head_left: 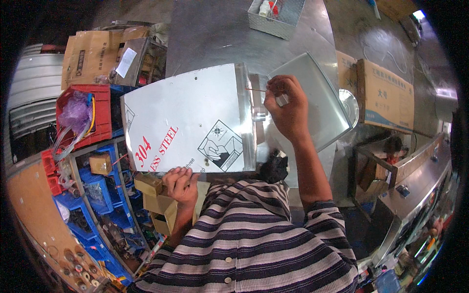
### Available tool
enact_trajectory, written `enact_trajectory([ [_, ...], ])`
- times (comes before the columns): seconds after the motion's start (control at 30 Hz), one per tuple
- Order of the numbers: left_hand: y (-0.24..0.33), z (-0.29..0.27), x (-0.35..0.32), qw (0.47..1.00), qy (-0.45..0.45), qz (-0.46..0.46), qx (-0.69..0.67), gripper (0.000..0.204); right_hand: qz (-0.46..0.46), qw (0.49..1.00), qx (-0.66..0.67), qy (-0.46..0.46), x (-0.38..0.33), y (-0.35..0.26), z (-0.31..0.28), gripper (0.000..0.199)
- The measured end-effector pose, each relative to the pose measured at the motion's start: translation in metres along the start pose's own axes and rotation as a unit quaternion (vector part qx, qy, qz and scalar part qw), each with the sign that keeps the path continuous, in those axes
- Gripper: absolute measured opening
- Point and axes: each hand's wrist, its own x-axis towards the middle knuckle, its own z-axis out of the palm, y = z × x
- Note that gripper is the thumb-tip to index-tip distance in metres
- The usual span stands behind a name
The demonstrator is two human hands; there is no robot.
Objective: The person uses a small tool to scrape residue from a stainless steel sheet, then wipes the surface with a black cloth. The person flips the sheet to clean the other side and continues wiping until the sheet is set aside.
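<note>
Right hand (286,105) pinches a thin rod (255,90) beside the steel sheet (188,117) gripped by left hand (180,184).

A bent stainless steel sheet part (190,117) lies on the bench, its broad face still covered with white protective film bearing red lettering and a black diamond-shaped symbol. Its right edge is folded up into a bare, shiny flange. The near edge sits in the left hand (180,184). A thin metal rod (255,90) lies level at the far end of the flange, pinched in the right hand (287,108) together with a small square grey block (282,100).
</note>
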Motion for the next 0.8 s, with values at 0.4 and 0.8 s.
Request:
enact_trajectory([
  [0.4,0.002,-0.001,0.000,1.000,-0.003,-0.006,0.009,0.031,-0.012,1.000,-0.006,0.024,0.001,0.004,0.002,0.019],
  [0.8,0.000,0.001,0.000,1.000,0.006,0.010,0.006,0.030,-0.009,0.999,0.020,0.035,0.000,0.015,0.000,0.017],
])
